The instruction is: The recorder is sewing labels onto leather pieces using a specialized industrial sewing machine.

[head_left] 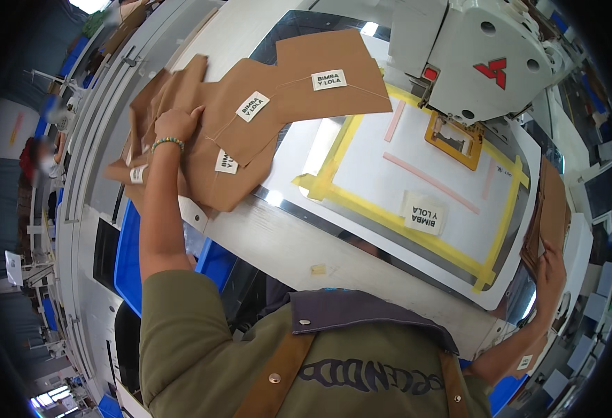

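Note:
My left hand (pixel 178 127), with a beaded bracelet at the wrist, grips a bunched part of the brown fabric pieces (pixel 239 157) at the left of the table; its fingertips are partly hidden. Several of these pieces overlap and carry small white labels (pixel 253 106). At the far right, my right hand (pixel 549 272) is closed on the lower edge of more brown fabric pieces (pixel 551 202). Between my hands lies a white template sheet (pixel 382 184) bordered with yellow tape, with pink strips and one loose-looking white label (pixel 424 213) on it.
A white sewing machine head (pixel 490 59) with a yellow clamp frame (pixel 453 140) stands over the template's upper right. Blue bins (pixel 129 258) sit below the table's edge at the left. A small beige patch (pixel 318 269) lies on the near table edge.

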Demonstrator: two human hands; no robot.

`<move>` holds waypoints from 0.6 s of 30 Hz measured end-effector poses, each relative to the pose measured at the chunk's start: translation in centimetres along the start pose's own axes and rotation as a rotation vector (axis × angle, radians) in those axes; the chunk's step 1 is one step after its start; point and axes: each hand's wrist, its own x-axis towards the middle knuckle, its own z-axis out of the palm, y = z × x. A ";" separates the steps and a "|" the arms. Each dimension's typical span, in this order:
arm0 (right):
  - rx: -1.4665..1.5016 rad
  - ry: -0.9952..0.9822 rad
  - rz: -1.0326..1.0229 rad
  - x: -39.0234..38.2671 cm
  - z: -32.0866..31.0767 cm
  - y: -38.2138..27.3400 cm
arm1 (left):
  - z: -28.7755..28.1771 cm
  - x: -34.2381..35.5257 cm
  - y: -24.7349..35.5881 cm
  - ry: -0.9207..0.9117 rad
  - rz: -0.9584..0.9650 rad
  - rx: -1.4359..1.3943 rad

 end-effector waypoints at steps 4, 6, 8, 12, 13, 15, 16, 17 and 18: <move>0.093 -0.043 -0.001 0.4 0.2 0.7 | 5.2 1.5 -10.2 0.081 -0.099 0.050; 0.128 -0.032 0.037 0.3 0.3 1.2 | 5.6 1.4 -13.6 0.219 -0.156 0.048; 0.144 -0.035 0.047 0.4 0.6 1.2 | 5.0 1.8 -17.1 0.245 -0.236 0.055; 0.141 -0.026 0.044 0.5 0.4 1.0 | 1.5 -2.6 -11.0 0.431 -0.302 -0.008; 0.149 -0.034 0.028 0.8 0.5 0.7 | 1.4 -4.0 -9.8 0.595 -0.152 -0.058; 0.028 -0.025 0.046 1.3 0.6 -0.1 | 2.0 -6.0 -6.3 0.777 0.256 -0.093; 0.030 -0.034 0.022 1.4 0.7 -0.1 | 2.6 -7.0 -3.4 0.791 0.506 -0.080; 0.010 -0.011 0.040 0.7 0.6 0.1 | 2.0 -10.0 1.9 0.548 0.364 -0.656; 0.007 0.012 0.042 0.5 0.8 0.5 | 3.6 -10.1 4.0 0.625 0.406 -0.435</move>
